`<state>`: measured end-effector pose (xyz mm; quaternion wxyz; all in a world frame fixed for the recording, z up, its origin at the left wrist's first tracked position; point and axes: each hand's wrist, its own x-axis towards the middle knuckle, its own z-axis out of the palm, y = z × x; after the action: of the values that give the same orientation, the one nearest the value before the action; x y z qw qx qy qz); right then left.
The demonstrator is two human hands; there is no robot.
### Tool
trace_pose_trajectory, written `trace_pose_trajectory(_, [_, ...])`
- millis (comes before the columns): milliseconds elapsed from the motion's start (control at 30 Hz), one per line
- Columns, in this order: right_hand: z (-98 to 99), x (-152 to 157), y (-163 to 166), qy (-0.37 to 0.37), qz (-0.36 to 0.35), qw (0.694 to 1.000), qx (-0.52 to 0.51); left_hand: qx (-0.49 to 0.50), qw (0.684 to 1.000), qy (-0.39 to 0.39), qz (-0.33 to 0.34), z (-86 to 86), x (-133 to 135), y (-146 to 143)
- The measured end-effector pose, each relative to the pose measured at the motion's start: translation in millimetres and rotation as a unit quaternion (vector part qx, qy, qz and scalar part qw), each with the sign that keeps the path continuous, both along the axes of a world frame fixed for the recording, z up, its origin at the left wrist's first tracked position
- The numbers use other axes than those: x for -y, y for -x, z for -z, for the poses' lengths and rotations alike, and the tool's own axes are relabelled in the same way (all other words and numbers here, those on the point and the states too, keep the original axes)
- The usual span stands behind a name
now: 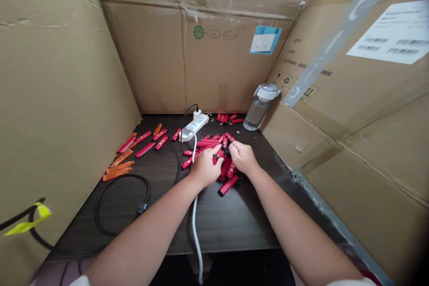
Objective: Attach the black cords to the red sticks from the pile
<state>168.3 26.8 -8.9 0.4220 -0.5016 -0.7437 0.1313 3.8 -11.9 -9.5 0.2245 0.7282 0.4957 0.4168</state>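
A pile of small flat red cases (228,185) with black ends and pale lettering lies in the middle of the dark table. Over its left side, my left hand (207,169) is closed, with a small black piece (215,157) showing between thumb and forefinger. My right hand (244,157) is closed at the pile's right side, its fingertips beside dark parts; what they grip is too small to make out. Both hands work close together, a short gap between them, and they hide part of the pile.
More red cases (145,149) and orange strips (118,170) lie at the left. A white power strip (194,128) with cables sits behind my left hand. A water bottle (258,109) stands at back right. Cardboard walls (147,53) enclose three sides; a black cable (96,208) loops at front left.
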Motion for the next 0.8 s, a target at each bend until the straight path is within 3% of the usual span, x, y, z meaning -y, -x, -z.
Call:
trace_pose_trajectory(100, [-0.2, 0.2, 4.0, 0.027, 0.013, 0.999, 0.036, -0.019, 0.998, 0.056, -0.001, -2.0, -11.3, 3.3])
trace_pose_trajectory(267, [-1.0, 3.5, 5.1, 0.043, 0.037, 0.998, 0.041, -0.028, 0.997, 0.074, -0.024, -3.6, -17.0, 3.2])
trace_pose_trajectory(367, [-2.1, 11.2, 3.4, 0.038, 0.035, 0.998, 0.019, -0.016, 0.997, 0.066, -0.029, -4.7, -13.8, 2.9])
trace_pose_trajectory(533, [-3.6, 19.8, 6.8, 0.024, -0.028, 0.995, -0.092, 0.002, 0.999, 0.050, -0.014, -6.0, -7.6, 2.2])
trace_pose_trajectory(700, [-3.9, 15.1, 7.9, 0.135, -0.112, 0.960, -0.217, 0.028, 0.997, 0.062, 0.031, -7.0, -4.4, 0.9])
trace_pose_trajectory(800, [-2.0, 14.4, 7.1, 0.190, -0.127, 0.939, -0.259, 0.046, 0.995, 0.073, 0.050, -8.2, -3.5, 1.3])
